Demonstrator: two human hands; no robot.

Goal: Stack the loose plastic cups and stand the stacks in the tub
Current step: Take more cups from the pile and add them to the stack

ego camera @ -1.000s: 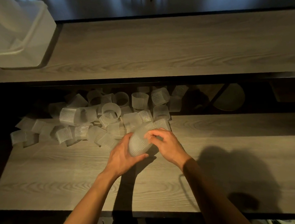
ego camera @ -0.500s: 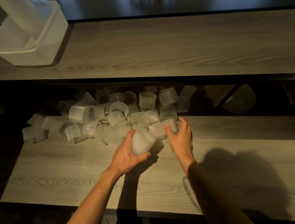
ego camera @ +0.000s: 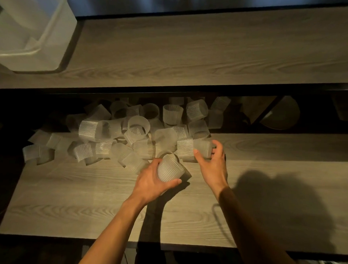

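The left hand (ego camera: 152, 183) grips a ribbed translucent cup (ego camera: 170, 168) just above the near table (ego camera: 86, 198), thumb on its near-right side and fingers wrapped round the left side, the cup tilted with its mouth towards the far side; whether it is one cup or a few nested together I cannot tell; the right hand (ego camera: 212, 166) reaches just right of it to the near right edge of the pile of loose cups (ego camera: 129, 138), thumb and curled fingers set narrowly round a second cup (ego camera: 202, 148) that lies touching its neighbours; the pile spreads along the far edge of the near table, from the far left to about the middle, most cups on their sides, a few upright at the far end in the dark gap under the far table (ego camera: 192, 52); the tub (ego camera: 53, 36), white and square-cornered, stands on the far table at the far left, well apart from both hands; a broad shadow (ego camera: 286, 196) falls on the near table to the right of the right forearm.
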